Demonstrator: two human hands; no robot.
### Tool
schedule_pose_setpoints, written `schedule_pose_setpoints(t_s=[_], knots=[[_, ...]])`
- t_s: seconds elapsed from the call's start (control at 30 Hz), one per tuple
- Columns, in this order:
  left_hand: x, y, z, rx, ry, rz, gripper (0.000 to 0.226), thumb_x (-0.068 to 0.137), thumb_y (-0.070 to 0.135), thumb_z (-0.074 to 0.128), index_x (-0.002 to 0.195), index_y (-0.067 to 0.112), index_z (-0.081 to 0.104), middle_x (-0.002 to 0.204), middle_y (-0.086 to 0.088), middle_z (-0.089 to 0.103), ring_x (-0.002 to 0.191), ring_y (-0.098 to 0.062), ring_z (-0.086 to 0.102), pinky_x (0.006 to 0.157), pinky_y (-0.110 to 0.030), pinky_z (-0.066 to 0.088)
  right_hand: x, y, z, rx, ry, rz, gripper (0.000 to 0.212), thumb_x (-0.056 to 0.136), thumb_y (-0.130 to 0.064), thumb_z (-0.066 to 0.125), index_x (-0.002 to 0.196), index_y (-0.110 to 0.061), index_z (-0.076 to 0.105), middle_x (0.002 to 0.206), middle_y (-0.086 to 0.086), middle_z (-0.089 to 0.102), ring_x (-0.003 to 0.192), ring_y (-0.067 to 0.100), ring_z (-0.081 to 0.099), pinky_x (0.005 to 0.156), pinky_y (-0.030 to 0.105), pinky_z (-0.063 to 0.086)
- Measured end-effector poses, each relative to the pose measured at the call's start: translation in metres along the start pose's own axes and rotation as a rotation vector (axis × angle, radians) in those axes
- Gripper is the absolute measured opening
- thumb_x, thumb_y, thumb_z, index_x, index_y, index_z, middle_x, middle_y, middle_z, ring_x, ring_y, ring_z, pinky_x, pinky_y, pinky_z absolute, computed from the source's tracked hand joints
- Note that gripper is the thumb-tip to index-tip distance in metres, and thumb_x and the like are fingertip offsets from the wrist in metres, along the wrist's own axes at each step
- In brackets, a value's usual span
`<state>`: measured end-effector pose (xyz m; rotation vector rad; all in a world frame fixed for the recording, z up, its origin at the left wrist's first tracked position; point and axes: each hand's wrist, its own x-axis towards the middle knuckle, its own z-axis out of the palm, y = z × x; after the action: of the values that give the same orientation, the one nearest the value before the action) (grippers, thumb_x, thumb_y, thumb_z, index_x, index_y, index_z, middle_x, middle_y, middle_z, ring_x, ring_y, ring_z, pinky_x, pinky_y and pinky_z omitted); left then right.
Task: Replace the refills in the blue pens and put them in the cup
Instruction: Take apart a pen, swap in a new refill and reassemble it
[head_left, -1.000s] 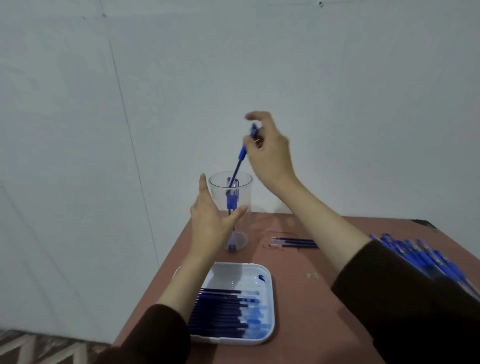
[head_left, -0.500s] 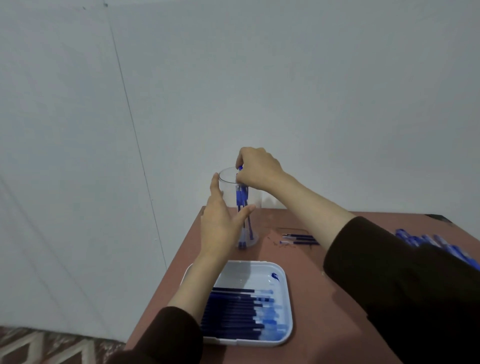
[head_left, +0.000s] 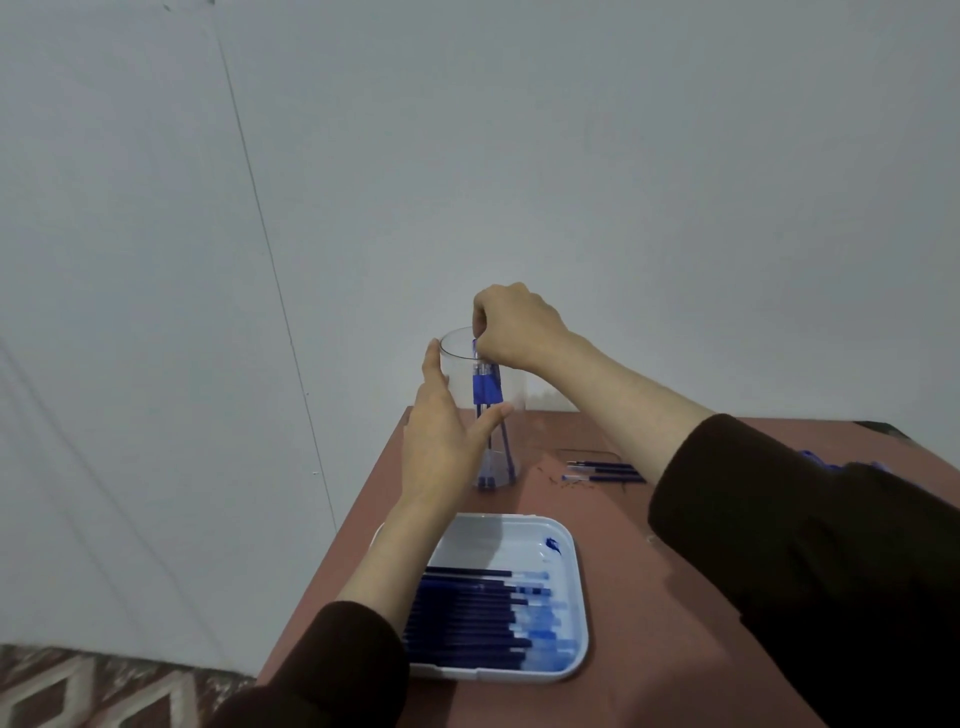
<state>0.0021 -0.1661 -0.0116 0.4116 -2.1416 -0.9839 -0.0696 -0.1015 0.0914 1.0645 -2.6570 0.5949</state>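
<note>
A clear plastic cup (head_left: 457, 353) stands at the table's far left corner with blue pens (head_left: 487, 395) upright inside. My left hand (head_left: 441, 441) wraps the cup's near side, thumb across the front, fingers round the left wall. My right hand (head_left: 511, 325) hovers over the cup's rim, its fingertips pinching the top of a blue pen that stands inside the cup. A white tray (head_left: 574, 582) near me holds several dark blue refills (head_left: 467, 618).
A few loose refills (head_left: 605, 472) lie on the reddish-brown table (head_left: 623, 597) right of the cup. More blue pens (head_left: 815, 457) peek out behind my right sleeve. A grey wall rises just behind the table; the table's left edge drops to a patterned floor.
My right hand came down from above the cup, lowering the blue pen into it. My left hand has stayed on the cup.
</note>
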Motion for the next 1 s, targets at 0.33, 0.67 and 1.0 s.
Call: schedule_pose_setpoints(t_s=[0.33,0.67,1.0], knots=[[-0.004,0.007,0.001,0.062,-0.007,-0.044,0.099,0.082,0.041,0.068,0.150,0.025,-0.003,0.136,-0.014,0.050,0.118,-0.028,0.052,0.087,-0.032,0.041,-0.016,0.027,-0.003,0.320,0.259,-0.011,0.017,0.085,-0.008,0.053,0.088,-0.018,0.067,0.075,-0.008,0.055,0.079,0.015,0.054,0.068,0.028,0.041],[-0.065,0.048,0.021,0.082,0.269,0.185,0.062,0.085,0.028,0.057,0.140,0.011,0.035,0.136,-0.015,0.041,0.123,-0.029,0.036,0.104,-0.034,0.026,-0.095,0.076,-0.001,0.581,0.325,0.059,0.016,0.087,-0.012,0.058,0.085,-0.024,0.067,0.076,-0.007,0.060,0.067,0.008,0.052,0.068,0.020,0.045],[-0.095,0.077,0.097,0.058,-0.065,0.240,0.024,0.082,0.013,0.061,0.104,0.017,0.068,0.110,-0.004,0.058,0.111,-0.018,0.037,0.089,-0.014,0.022,-0.156,0.183,-0.014,0.018,0.074,0.474,0.011,0.085,-0.014,0.054,0.088,-0.021,0.062,0.089,-0.002,0.061,0.089,0.023,0.058,0.072,0.031,0.043]])
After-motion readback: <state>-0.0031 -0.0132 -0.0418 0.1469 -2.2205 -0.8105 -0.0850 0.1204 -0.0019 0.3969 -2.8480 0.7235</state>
